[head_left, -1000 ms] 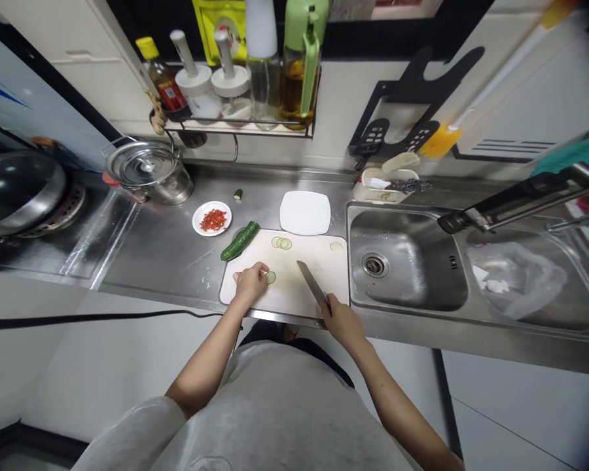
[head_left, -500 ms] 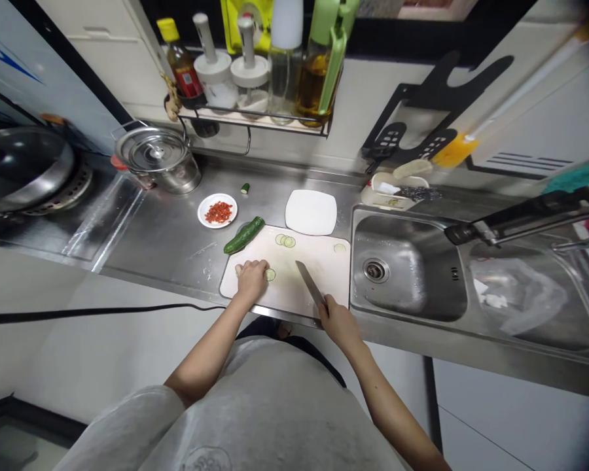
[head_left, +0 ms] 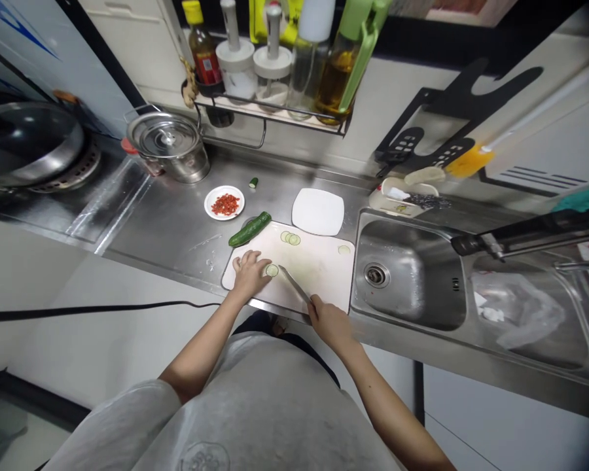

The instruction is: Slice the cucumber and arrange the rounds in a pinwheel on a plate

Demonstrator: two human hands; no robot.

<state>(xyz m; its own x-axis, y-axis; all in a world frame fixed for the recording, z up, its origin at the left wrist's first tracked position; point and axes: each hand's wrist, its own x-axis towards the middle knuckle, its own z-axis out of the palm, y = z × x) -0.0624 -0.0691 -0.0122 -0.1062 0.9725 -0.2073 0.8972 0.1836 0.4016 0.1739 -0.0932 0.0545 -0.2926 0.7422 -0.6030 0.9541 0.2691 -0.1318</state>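
Note:
My left hand point(head_left: 250, 275) rests on the left part of the white cutting board point(head_left: 319, 288), with thumb and forefinger around the edge of a round cucumber slice point(head_left: 271, 270). Its other fingers are bent over the board. A kitchen knife point(head_left: 294, 284) is gripped by its handle in my right hand point(head_left: 330, 324); the blade slants up and left, its tip close beside that slice. Several overlapping cucumber slices point(head_left: 290, 238) lie near the board's far edge, and a single slice point(head_left: 343, 250) near its right corner. A large piece of cucumber point(head_left: 250, 229) lies across the far left corner.
Beyond the board stand a white square plate point(head_left: 318, 211), a small plate point(head_left: 209, 210) of chopped red pieces and a cucumber end point(head_left: 254, 182). The sink point(head_left: 407, 301) is right of the board. A steel pot point(head_left: 191, 163) and a lidded wok point(head_left: 29, 144) stand left.
The knife tip has moved left, up to the slice by my left hand. My left fingers have spread from a tighter curl. The view has shifted slightly.

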